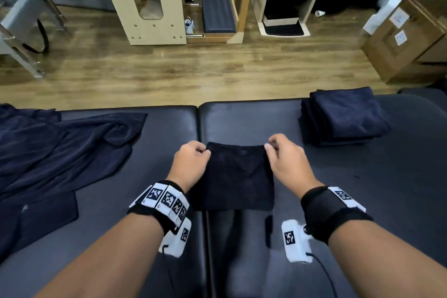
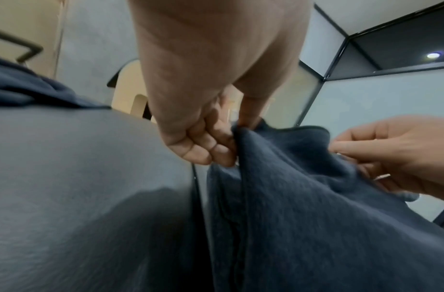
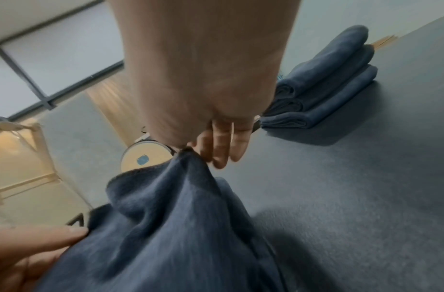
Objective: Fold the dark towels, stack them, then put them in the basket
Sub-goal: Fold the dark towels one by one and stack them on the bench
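A dark navy towel, partly folded, hangs lifted over the middle of the padded table. My left hand pinches its upper left corner and my right hand pinches its upper right corner. The left wrist view shows the left hand with thumb and fingers nipping the towel edge. In the right wrist view the right hand pinches a bunched corner of the towel. A stack of folded dark towels lies at the table's far right. No basket is in view.
A heap of unfolded dark towels covers the table's left side. A seam splits the table pads down the middle. Beyond the far edge is wooden floor with light wooden furniture and a cardboard box at the right.
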